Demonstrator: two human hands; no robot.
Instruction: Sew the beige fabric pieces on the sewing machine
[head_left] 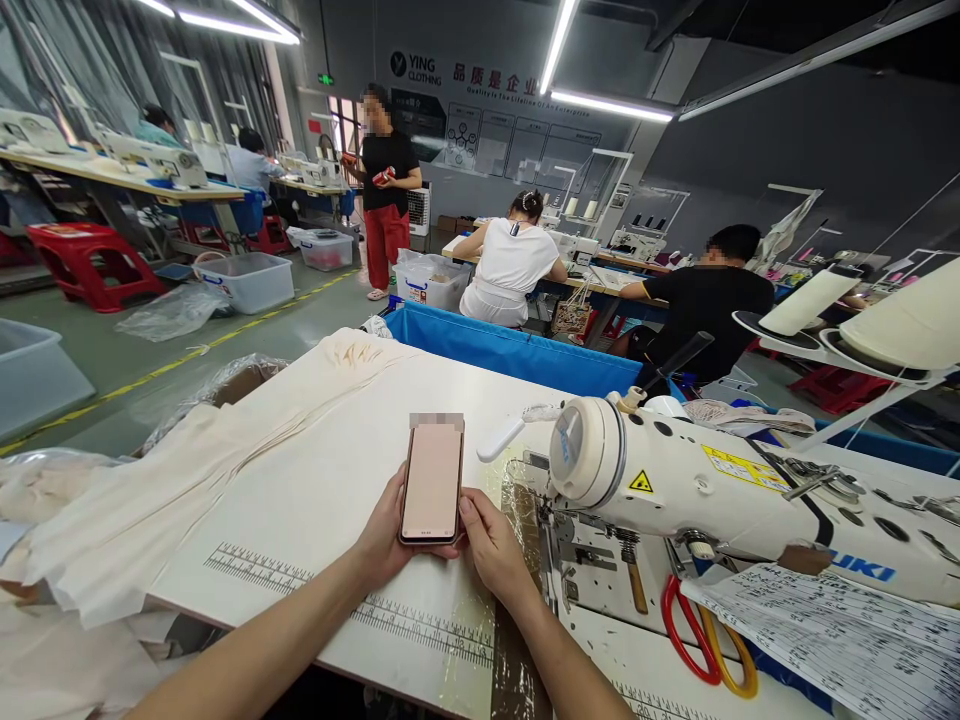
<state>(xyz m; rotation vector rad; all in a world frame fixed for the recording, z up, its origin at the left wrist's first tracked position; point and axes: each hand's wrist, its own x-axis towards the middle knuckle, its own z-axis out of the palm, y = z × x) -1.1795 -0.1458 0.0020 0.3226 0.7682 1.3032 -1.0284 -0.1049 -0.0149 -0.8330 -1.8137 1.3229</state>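
Over the white sewing table [300,505], both of my hands hold a smartphone [431,485] upright, its screen lit a plain pale pink. My left hand [384,535] wraps the phone's left side, with fingers reaching under the lower edge. At the lower right edge, my right hand [491,540] grips the phone with its thumb along the side. Just right of my right hand stands a white sewing machine [675,480]. Scissors with one red and one yellow handle [690,630] lie beneath its arm.
Cream fabric [247,440] drapes over the table's left side. Handwritten paper sheets [840,620] hang at the machine's front right. Thread cones [814,300] stand behind it. A blue cloth trough [495,345] lines the far edge. Beyond, one person stands [386,175] and others sit at machines.
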